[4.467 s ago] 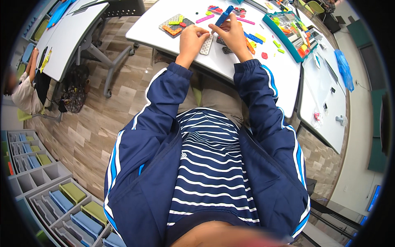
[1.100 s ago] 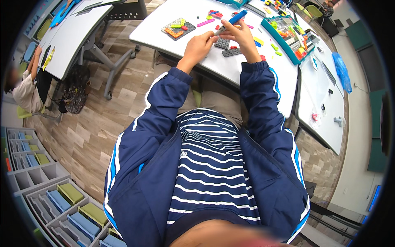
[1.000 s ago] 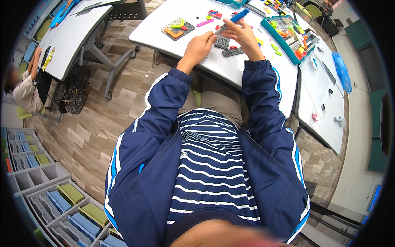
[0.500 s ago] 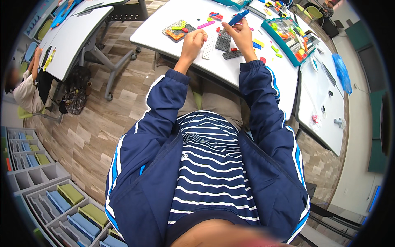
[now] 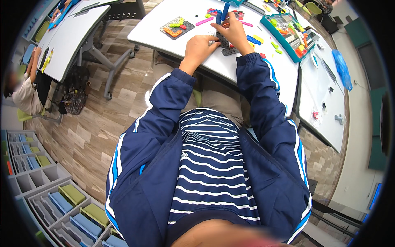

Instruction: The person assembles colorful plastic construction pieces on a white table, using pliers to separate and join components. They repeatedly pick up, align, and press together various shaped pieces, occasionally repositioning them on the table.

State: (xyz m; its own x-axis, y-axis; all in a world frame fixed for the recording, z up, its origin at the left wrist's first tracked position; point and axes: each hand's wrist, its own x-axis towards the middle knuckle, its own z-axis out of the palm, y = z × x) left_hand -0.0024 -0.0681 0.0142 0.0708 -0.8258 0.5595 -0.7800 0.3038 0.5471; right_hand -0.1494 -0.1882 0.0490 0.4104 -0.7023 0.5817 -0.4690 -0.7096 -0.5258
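holding a blue tool in the right hand, above the counter, left hand close by.
at left, a grey plate bears an orange piece and lime ones; next comes a pink strip. the left hand's grip has thumb and fingers drawn near each other by a white strip, but i cannot tell whether they pinch it. a dark plate lies between the hands. the right hand's grip pinches the blue tool, which points up; its lower end is hidden. farther right: a blue strip, then an open teal case of small parts.
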